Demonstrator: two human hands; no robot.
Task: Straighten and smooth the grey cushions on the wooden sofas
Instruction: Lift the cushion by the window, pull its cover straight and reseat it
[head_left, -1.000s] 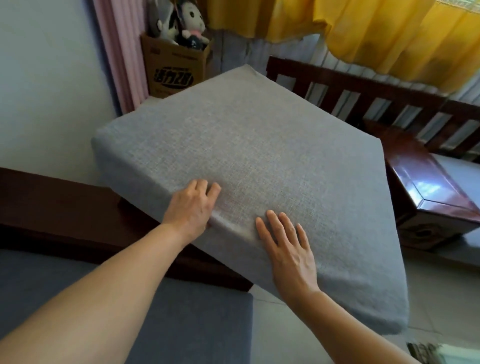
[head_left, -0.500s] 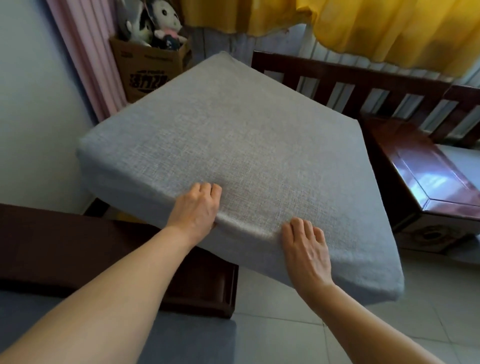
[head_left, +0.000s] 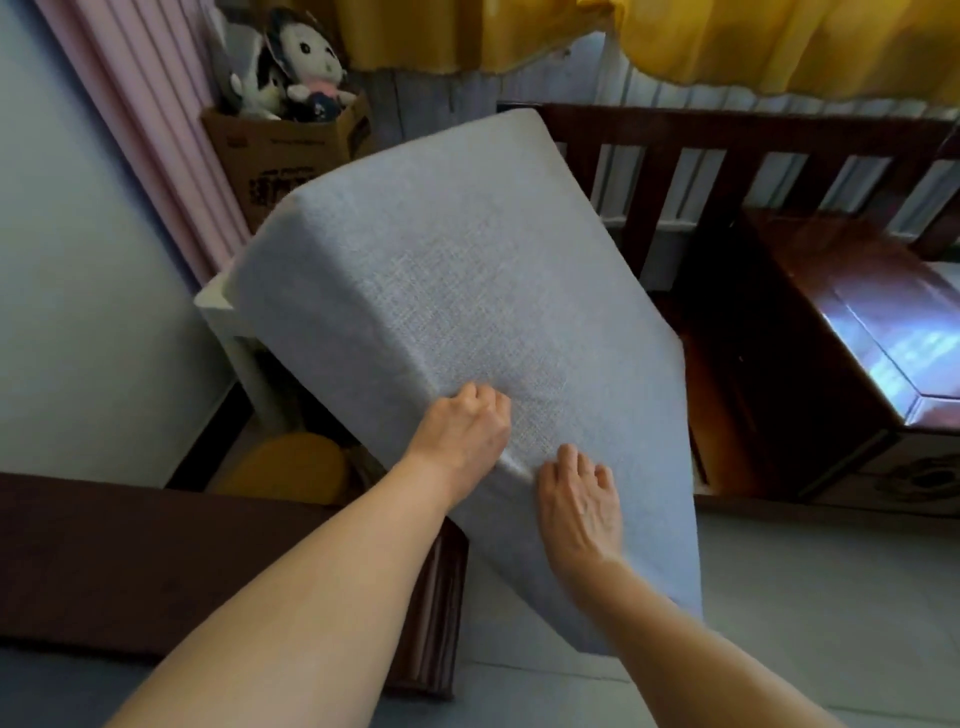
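A thick grey cushion (head_left: 441, 291) is lifted and tilted steeply in the middle of the view, its far corner up near the wooden sofa back (head_left: 727, 150). My left hand (head_left: 462, 441) grips its near edge with curled fingers, bunching the fabric. My right hand (head_left: 579, 499) holds the same edge just to the right, fingers curled over the top face. A dark wooden sofa arm (head_left: 156, 561) lies below my left forearm, with another grey cushion (head_left: 62, 686) at the bottom left.
A glossy wooden corner table (head_left: 872, 338) stands at the right. A cardboard box (head_left: 291, 156) with plush toys sits at the back by pink curtains (head_left: 150, 119). Yellow curtains (head_left: 753, 36) hang above. A white stand (head_left: 218, 306) and a yellow round object (head_left: 291, 467) sit left of the cushion.
The cushion has swung from nearly flat to steeply tilted and turned, its far corner rising. My hands have come closer together on the near edge and my left fingers have curled tighter.
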